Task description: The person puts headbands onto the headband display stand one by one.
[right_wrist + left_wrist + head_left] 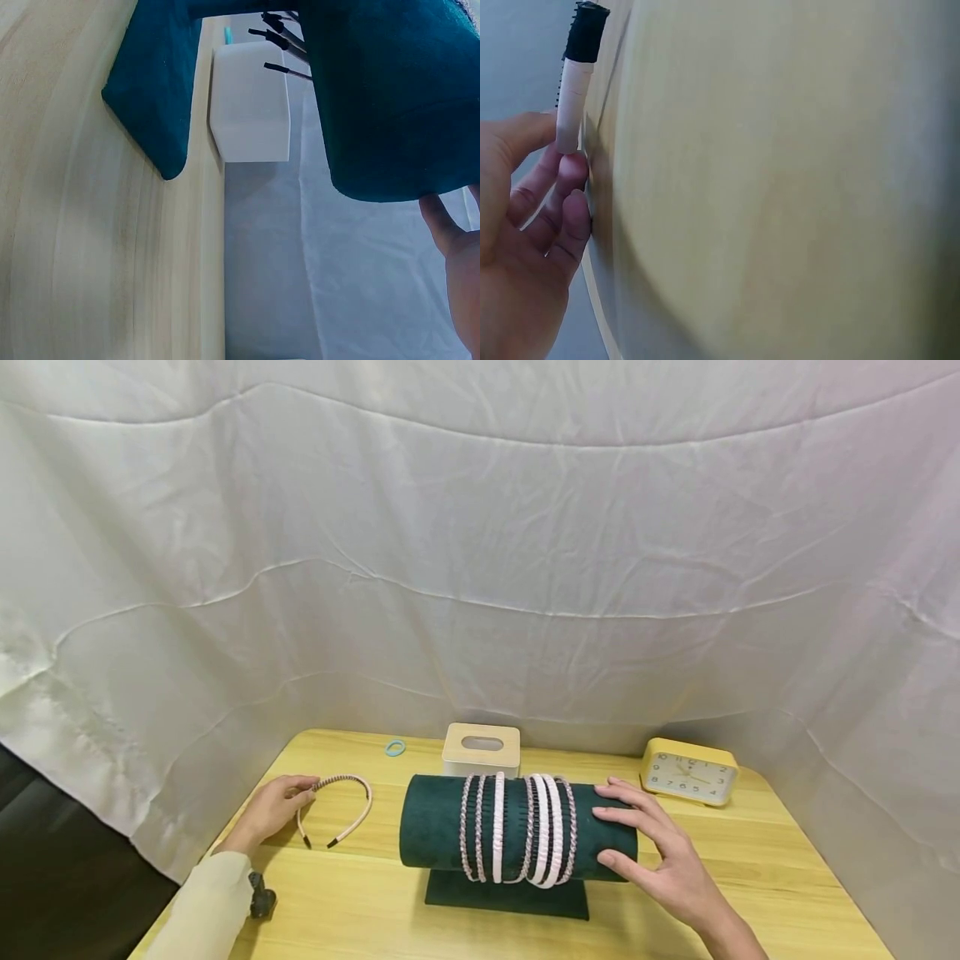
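Observation:
At the left of the table, my left hand (272, 810) pinches a slim pale pink headband (365, 814) with black tips. The left wrist view shows my thumb and fingers on the headband (574, 97) close beside one black end. In front of me stands a dark green velvet headband stand (429, 822), a horizontal roll on a flat base. Several headbands circle the roll: smooth white ones (498, 835) and thin braided pinkish ones (464, 835). My right hand (660, 852) rests on the roll's right end, fingers extended; its fingertips touch the roll's edge in the right wrist view.
Behind the stand sits a white tissue box (453, 752) with a wooden-look top. A small blue ring (394, 747) lies at the back left. A yellow alarm clock (688, 774) stands at the back right. Pale curtains (525, 568) enclose the wooden table (337, 910).

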A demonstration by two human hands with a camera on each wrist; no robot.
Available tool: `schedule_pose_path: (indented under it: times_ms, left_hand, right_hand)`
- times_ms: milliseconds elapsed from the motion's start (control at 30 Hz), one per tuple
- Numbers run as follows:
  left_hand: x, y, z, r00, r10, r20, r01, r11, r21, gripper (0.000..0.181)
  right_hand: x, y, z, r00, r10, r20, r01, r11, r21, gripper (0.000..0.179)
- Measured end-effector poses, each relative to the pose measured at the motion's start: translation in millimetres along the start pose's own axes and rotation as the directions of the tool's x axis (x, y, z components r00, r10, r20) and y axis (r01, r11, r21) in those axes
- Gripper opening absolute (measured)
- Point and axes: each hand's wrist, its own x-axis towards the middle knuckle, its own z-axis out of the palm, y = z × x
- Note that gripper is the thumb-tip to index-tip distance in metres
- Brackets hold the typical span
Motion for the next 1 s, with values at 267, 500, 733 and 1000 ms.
schedule_pose_path:
  times_ms: [267, 500, 733, 1000]
  left_hand:
    - [3.8, 0.6, -3.8, 0.995, -0.082, 0.052, 0.084, 0.995, -0.044, 0.035]
    - [4.2, 2.9, -9.7, 0.996, -0.080, 0.050, 0.077, 0.996, 0.046, 0.035]
    - [4.5, 4.4, -9.9, 0.994, -0.101, 0.051, 0.100, 0.995, 0.031, 0.034]
    - [5.4, 7.5, -10.3, 0.983, -0.166, 0.082, 0.173, 0.980, -0.093, 0.039]
  right_hand:
    - [-0.2, 0.3, 0.2, 1.000, 0.010, -0.003, -0.010, 1.000, 0.000, 0.066]
    - [0.0, 0.6, 0.3, 1.000, -0.002, -0.005, 0.002, 1.000, 0.003, 0.066]
    - [0.0, 2.0, 0.8, 1.000, -0.014, -0.009, 0.014, 1.000, 0.006, 0.067]
    - [0.4, 2.9, 0.8, 1.000, -0.027, -0.011, 0.027, 1.000, 0.005, 0.068]
